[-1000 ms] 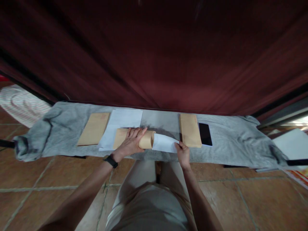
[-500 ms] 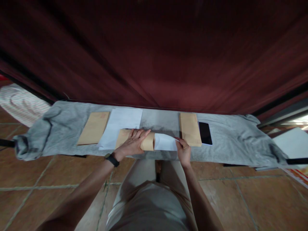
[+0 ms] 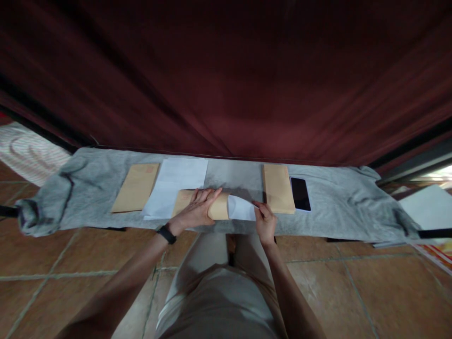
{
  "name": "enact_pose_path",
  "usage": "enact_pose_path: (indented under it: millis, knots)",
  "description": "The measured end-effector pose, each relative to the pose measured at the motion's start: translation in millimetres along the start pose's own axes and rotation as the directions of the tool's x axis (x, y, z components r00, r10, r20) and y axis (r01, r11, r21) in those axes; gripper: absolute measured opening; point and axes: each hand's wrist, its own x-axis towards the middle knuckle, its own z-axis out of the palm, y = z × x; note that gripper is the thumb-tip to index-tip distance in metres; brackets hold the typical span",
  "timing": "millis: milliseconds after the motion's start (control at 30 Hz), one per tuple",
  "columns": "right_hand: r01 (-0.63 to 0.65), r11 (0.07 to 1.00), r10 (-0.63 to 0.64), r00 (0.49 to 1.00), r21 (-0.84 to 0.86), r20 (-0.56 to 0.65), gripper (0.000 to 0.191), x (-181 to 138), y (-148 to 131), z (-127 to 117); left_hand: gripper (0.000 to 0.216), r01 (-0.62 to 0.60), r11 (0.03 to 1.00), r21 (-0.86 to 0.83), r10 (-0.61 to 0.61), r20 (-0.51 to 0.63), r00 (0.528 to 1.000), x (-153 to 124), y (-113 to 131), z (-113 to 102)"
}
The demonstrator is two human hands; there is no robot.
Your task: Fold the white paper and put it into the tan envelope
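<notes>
Under my left hand is a brown paper envelope, its mouth facing right. My fingers lie over its top and the thumb is at the near side, holding it. A white sheet of paper sticks out of the mouth, its left part hidden inside. My right hand pinches the right end of that sheet between thumb and fingers. Just beyond this hand rests a stack of brown envelopes.
White sheets lie behind my left hand, beside another brown envelope pile. A phone rests right of the stack. Grey cloth covers the narrow surface, and a dark red curtain hangs behind it.
My right hand has moved left with the sheet, and less white paper shows outside the envelope. My left hand stays on the envelope.
</notes>
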Motion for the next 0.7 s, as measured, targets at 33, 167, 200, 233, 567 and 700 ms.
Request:
enact_pose_path:
  millis: [33, 167, 200, 233, 567, 700]
  knots:
    - [-0.011, 1.0, 0.011, 1.0, 0.008, 0.018, 0.03, -1, -2, 2, 0.124, -0.008, 1.0, 0.005, 0.008, -0.006, 1.0, 1, 2, 0]
    - [-0.093, 0.995, 0.091, 0.995, 0.042, 0.042, 0.033, -5, -8, 10, 0.122, -0.042, 0.997, 0.061, 0.045, -0.048, 0.998, 3, 6, -1]
    - [-0.122, 0.991, 0.121, 0.992, 0.058, 0.022, 0.034, -6, -9, 11, 0.12, -0.049, 0.996, 0.08, 0.054, -0.059, 0.997, 3, 6, -1]
    - [-0.151, 0.985, 0.152, 0.988, 0.082, 0.001, 0.034, -6, -9, 11, 0.118, -0.055, 0.994, 0.097, 0.062, -0.07, 0.996, 2, 6, -1]
    - [-0.273, 0.923, 0.278, 0.96, 0.271, 0.02, 0.038, -10, -11, 22, 0.111, -0.094, 0.986, 0.134, 0.11, -0.113, 0.988, 5, 19, 6]
    - [-0.181, 0.954, 0.2, 0.978, 0.24, -0.056, 0.031, -14, -10, 34, 0.111, -0.121, 0.985, 0.124, 0.138, -0.137, 0.981, 6, 24, 12]
